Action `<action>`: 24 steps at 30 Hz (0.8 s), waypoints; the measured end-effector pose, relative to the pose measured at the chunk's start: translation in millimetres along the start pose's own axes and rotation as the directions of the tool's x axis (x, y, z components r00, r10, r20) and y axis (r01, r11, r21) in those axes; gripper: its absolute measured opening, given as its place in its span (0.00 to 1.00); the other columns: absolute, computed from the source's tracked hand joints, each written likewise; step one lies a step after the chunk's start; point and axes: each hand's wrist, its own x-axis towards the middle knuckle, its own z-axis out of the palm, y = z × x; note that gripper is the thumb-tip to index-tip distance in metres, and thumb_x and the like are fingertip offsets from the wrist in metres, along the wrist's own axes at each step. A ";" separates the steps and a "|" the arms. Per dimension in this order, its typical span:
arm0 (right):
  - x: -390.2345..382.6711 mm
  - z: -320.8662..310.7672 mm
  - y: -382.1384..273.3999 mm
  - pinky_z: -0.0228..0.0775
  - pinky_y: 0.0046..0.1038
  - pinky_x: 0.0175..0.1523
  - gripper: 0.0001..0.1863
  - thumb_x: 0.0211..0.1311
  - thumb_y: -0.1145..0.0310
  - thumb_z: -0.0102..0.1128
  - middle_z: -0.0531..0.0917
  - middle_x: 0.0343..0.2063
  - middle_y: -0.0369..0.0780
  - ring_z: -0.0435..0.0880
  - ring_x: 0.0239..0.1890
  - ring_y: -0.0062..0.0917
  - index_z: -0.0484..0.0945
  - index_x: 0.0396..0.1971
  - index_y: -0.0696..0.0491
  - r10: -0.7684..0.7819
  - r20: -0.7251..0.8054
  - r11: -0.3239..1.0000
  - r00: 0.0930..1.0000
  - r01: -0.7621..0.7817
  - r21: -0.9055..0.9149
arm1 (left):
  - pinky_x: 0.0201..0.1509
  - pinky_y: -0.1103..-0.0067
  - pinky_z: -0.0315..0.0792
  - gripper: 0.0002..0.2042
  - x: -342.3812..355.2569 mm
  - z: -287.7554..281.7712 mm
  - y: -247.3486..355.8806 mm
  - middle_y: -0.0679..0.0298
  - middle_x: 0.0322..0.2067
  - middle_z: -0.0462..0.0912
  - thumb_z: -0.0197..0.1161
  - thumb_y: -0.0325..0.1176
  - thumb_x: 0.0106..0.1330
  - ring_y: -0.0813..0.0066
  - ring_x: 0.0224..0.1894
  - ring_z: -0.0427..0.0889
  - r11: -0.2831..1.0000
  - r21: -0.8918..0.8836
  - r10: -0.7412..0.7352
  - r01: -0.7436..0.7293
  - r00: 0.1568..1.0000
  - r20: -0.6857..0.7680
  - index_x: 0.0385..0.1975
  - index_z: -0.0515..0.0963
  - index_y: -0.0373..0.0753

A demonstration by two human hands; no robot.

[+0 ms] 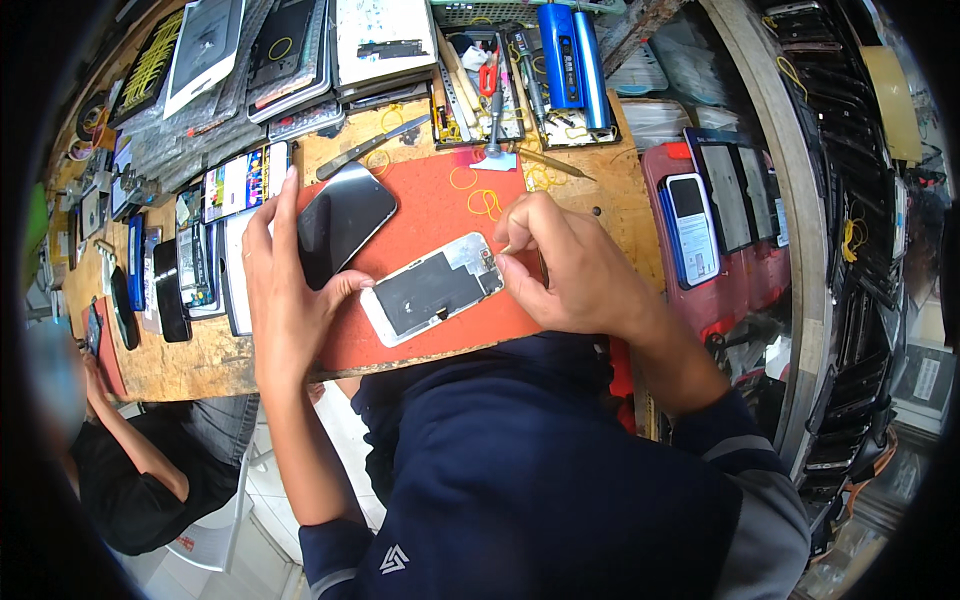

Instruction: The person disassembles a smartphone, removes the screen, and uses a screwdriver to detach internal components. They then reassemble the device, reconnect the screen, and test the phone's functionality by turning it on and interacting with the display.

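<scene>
A white-framed phone screen assembly, its dark metal backing facing up, lies tilted on a red mat. My left hand has its fingers spread, and its thumb tip presses against the left end of the assembly. Its fingers rest beside a dark, glossy phone screen that lies on the mat. At the assembly's right end my right hand is closed in a pinch, close to small parts there. Something thin shows at the fingers, mostly hidden, and I cannot make out what it is.
Behind the mat lie a flat knife-like blade, yellow rubber bands and a tray of tools with a blue cylinder device. Several phones line the left. A red case stands right. Another person's arm is lower left.
</scene>
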 end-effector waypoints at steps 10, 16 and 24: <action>-1.5 5.3 -3.6 0.80 0.30 0.42 0.19 0.67 0.87 0.67 0.87 0.37 0.45 0.89 0.38 0.27 0.65 0.40 0.52 0.020 -0.100 0.987 0.995 -0.004 0.158 | 0.48 0.64 0.77 0.07 -32.4 44.8 79.8 0.59 0.38 0.89 0.77 0.28 0.67 0.56 0.41 0.85 0.940 -0.336 0.065 -0.058 0.998 0.011 0.42 0.88 0.37; -4.3 20.5 -2.0 0.81 0.30 0.47 0.17 0.69 0.86 0.68 0.86 0.37 0.44 0.89 0.41 0.27 0.66 0.40 0.54 0.024 -0.223 0.927 0.975 0.061 0.369 | 0.44 0.65 0.75 0.03 -32.7 39.8 78.2 0.60 0.33 0.86 0.77 0.25 0.67 0.57 0.37 0.83 0.946 -0.319 0.063 -0.061 0.998 -0.002 0.36 0.88 0.36; -7.6 30.0 11.4 0.83 0.25 0.55 0.14 0.81 0.83 0.58 0.82 0.45 0.44 0.83 0.44 0.18 0.61 0.44 0.53 0.258 -0.294 0.766 0.920 -0.010 0.643 | 0.46 0.61 0.74 0.04 -43.7 -14.8 -8.4 0.56 0.35 0.83 0.69 0.27 0.76 0.53 0.39 0.80 0.976 -0.051 -0.219 0.213 0.947 -0.237 0.37 0.83 0.35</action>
